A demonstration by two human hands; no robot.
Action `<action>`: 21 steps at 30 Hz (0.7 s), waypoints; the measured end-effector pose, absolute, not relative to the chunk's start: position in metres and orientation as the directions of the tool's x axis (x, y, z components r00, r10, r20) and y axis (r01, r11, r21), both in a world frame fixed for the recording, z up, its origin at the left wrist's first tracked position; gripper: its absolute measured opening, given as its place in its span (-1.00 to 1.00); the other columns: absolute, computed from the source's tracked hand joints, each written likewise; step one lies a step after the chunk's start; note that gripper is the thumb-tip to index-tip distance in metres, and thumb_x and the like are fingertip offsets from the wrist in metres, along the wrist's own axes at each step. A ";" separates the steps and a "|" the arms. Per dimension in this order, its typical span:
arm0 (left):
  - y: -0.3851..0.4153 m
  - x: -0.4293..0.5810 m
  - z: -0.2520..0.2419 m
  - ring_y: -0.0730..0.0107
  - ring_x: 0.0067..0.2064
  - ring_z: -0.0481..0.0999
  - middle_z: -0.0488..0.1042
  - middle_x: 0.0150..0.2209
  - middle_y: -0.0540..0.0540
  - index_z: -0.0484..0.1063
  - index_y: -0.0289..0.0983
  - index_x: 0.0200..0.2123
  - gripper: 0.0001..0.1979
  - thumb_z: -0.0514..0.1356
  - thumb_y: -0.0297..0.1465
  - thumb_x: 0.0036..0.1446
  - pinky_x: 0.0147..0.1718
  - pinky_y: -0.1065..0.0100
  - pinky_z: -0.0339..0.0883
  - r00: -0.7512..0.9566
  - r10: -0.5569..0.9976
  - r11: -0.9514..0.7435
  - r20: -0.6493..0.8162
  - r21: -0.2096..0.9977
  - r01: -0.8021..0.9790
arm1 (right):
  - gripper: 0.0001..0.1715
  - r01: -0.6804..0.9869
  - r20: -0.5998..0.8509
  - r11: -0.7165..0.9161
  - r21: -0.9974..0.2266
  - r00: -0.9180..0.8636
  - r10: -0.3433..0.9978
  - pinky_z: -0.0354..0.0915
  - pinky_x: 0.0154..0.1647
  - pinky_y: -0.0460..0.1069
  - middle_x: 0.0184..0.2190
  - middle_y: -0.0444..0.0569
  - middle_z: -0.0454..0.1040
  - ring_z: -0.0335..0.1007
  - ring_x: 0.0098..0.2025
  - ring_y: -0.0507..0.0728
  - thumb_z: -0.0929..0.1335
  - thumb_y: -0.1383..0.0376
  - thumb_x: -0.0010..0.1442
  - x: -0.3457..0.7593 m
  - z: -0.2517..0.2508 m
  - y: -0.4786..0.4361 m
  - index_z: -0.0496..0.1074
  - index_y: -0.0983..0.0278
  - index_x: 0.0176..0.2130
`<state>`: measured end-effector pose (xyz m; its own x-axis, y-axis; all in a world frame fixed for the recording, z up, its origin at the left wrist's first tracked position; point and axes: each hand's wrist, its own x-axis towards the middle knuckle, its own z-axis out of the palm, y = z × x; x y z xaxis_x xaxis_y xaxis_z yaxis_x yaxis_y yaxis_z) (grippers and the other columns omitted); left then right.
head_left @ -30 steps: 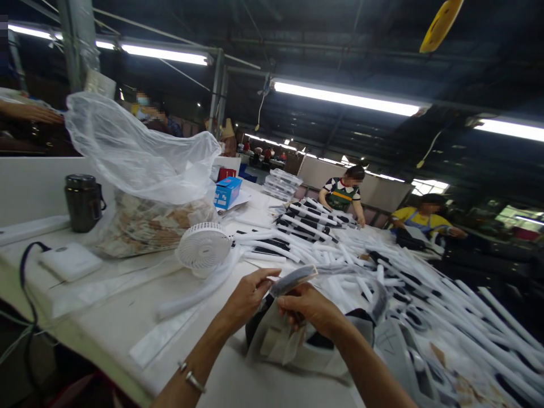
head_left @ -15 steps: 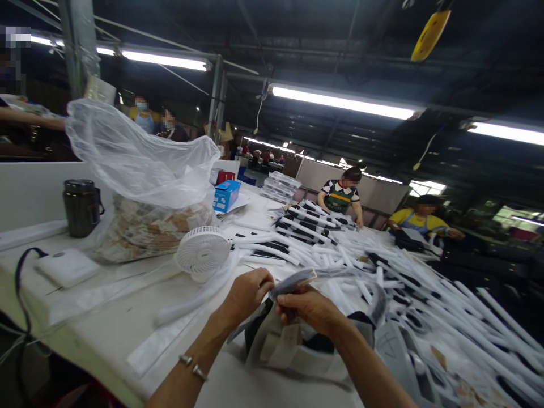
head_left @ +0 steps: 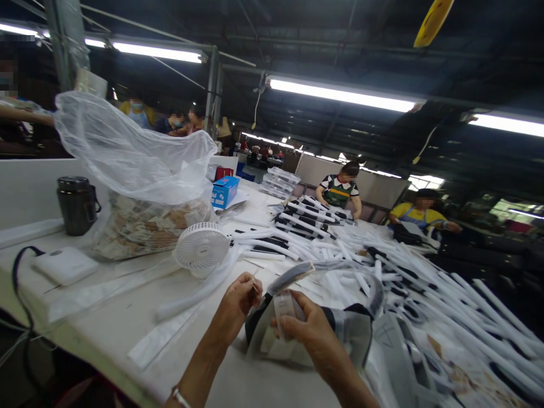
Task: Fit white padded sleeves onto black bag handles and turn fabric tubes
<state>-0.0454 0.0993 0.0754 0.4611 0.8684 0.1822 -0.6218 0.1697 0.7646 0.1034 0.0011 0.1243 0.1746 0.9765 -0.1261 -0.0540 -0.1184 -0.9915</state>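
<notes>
In front of me lies a grey and black bag point(head_left: 352, 334) with an arched handle point(head_left: 293, 276) covered in clear film. Beside the handle's left end, my left hand point(head_left: 241, 297) is closed in a pinch, a thin pale sliver showing at its fingertips. My right hand point(head_left: 312, 326) is wrapped round a translucent band point(head_left: 284, 306) that looks like a roll of clear tape, held over the front of the bag. Part of the band is hidden by the fingers.
A white fan point(head_left: 202, 247), a plastic sack point(head_left: 148, 226) of paper pieces, a dark flask point(head_left: 76, 205) and a blue box point(head_left: 225, 191) stand leftward. White-wrapped handles point(head_left: 425, 289) pile up on the right, near a grey bag point(head_left: 403, 351). Co-workers point(head_left: 340, 190) work across the table.
My hands have moved apart from the handle: the left leftward, the right downward onto the translucent band. The handle's left end shows more plainly.
</notes>
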 end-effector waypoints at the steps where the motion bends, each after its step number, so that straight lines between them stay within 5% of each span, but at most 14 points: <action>1: 0.098 -0.044 0.074 0.55 -0.49 0.30 0.35 -0.45 0.05 0.26 -0.26 -0.44 -0.81 0.18 -0.31 0.15 -0.47 0.47 0.19 0.460 0.869 0.172 0.181 0.762 -0.624 | -0.29 -0.046 -0.125 -0.118 -0.992 0.189 0.974 0.44 -0.32 0.04 -0.36 -0.04 0.51 0.53 -0.29 0.21 0.53 0.10 -0.16 0.102 0.121 0.001 0.39 0.31 -0.05; 9: 0.094 -0.047 0.076 0.54 -0.51 0.21 0.24 -0.59 0.12 0.26 -0.25 -0.48 -0.76 0.23 -0.29 0.15 -0.45 0.47 0.14 0.396 0.885 -0.044 0.243 0.893 -0.449 | -0.64 0.314 0.045 -0.078 -0.946 0.368 0.929 0.43 -0.43 0.02 -0.48 -0.06 0.50 0.51 -0.47 0.18 0.38 0.04 0.07 0.108 0.116 0.003 0.44 0.28 -0.29; 13: 0.084 -0.052 0.080 0.47 -0.46 0.25 0.27 -0.56 0.08 0.28 -0.25 -0.50 -0.68 0.17 -0.18 0.18 -0.39 0.43 0.17 0.398 0.879 -0.132 0.264 0.935 -0.331 | -0.47 0.511 0.240 -0.005 -0.860 0.412 0.879 0.46 -0.30 0.01 -0.23 0.04 0.57 0.53 -0.33 0.20 0.41 0.07 0.07 0.105 0.104 -0.013 0.41 0.24 0.00; 21: 0.075 -0.042 0.076 0.46 -0.45 0.22 0.26 -0.51 0.07 0.29 -0.25 -0.47 -0.67 0.20 -0.13 0.13 -0.44 0.43 0.15 0.388 0.892 -0.095 0.231 0.936 -0.339 | -0.24 0.695 0.397 0.346 -0.631 -0.093 0.913 0.25 0.21 0.16 0.13 0.02 0.41 0.35 0.14 0.29 0.40 0.27 0.10 0.102 0.103 -0.025 0.20 0.12 0.26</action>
<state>-0.0417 0.0749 0.0756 0.3876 0.8925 0.2307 -0.3387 -0.0948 0.9361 0.1016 -0.0247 0.1026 -0.0933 0.9129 0.3975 0.6950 0.3455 -0.6305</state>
